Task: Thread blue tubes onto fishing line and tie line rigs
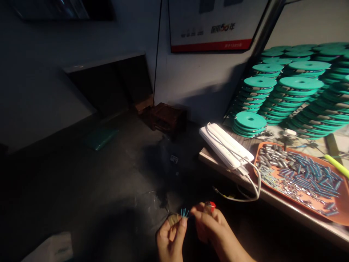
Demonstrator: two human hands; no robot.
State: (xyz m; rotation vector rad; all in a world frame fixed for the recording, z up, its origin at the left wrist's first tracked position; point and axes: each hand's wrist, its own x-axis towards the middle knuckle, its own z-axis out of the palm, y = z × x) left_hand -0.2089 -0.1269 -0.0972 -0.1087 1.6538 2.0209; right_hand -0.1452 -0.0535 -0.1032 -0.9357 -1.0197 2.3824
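My left hand (172, 238), at the bottom centre, is closed. Several thin teal strands (184, 213) stick up in a small fan from between its thumb and fingers. A dull olive-brown piece (173, 219) shows behind those fingers; its kind is unclear. Just to the right, my right hand (208, 225) is curled round a small object with a red end (210, 206), mostly hidden by the fingers. Its thumb and forefinger come close to the strands, and I cannot tell whether they touch.
On the bench at right, an orange tray (342, 214) holds many small metal and blue coiled pieces. A white power bank (226, 145) with a cable lies beside it. Stacked green spools (301, 83) stand behind. On the dark floor are a brown box (167, 117) and a white carton (56, 247).
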